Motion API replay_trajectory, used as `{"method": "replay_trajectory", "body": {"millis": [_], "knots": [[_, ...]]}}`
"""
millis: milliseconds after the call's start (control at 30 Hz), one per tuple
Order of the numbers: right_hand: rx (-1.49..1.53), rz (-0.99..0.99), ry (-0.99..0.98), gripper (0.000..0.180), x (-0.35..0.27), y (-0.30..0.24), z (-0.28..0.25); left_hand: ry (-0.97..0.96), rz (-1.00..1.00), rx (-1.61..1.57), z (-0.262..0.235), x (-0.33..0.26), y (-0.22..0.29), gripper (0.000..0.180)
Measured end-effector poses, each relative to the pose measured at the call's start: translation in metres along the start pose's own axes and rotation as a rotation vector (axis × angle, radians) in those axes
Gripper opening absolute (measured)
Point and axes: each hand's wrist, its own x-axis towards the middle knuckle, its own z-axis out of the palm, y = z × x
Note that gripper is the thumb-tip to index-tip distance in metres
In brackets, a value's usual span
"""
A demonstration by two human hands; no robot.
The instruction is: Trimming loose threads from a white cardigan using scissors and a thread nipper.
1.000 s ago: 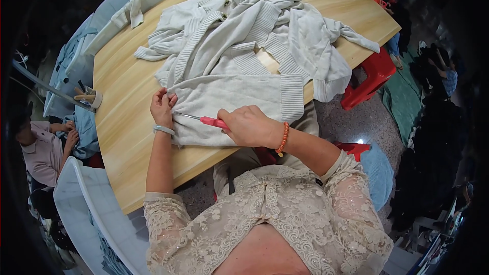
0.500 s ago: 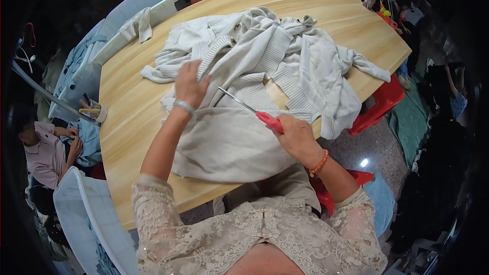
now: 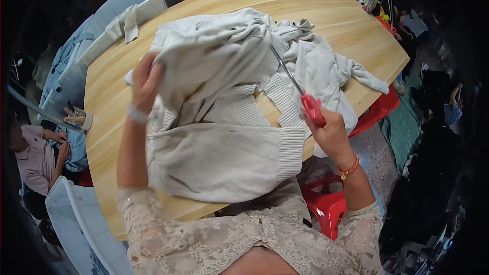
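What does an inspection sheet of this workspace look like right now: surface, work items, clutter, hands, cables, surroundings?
Surface: light wood-grain table, much of it under fabric.
Work items: pale knitwear, bunched, with ribbed bands; red-handled tool with a slim metal shaft.
Clutter: small cup of tools at the left edge.
Left hand: at the knitwear's raised part; blurred, grip unclear.
Right hand: closed around the tool's handle.
Cables: thin pale cord near the far right corner.
Surroundings: white bins and a co-worker left; red stool near right.

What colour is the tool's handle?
The handle is pinkish red; it shows best in the head view.
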Motion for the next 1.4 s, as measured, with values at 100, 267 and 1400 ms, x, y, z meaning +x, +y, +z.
{"method": "replay_trajectory", "body": {"millis": [100, 267, 1400], "knots": [[0.035, -0.081, 0.023, 0.017, 0.024, -0.01, 0.015, -0.167, -0.187, -0.061, -0.049, -0.081, 0.033, 0.017], [-0.134, -0.123, 0.001, 0.016, 0.068, -0.034, 0.054, -0.268, -0.6, 0.053, -0.078, -0.196, 0.025, 0.012], [-0.451, 0.048, -0.214, 0.022, 0.009, -0.007, -0.071, -0.027, 0.161, 0.741, -0.054, -0.214, 0.041, 0.025]]}}
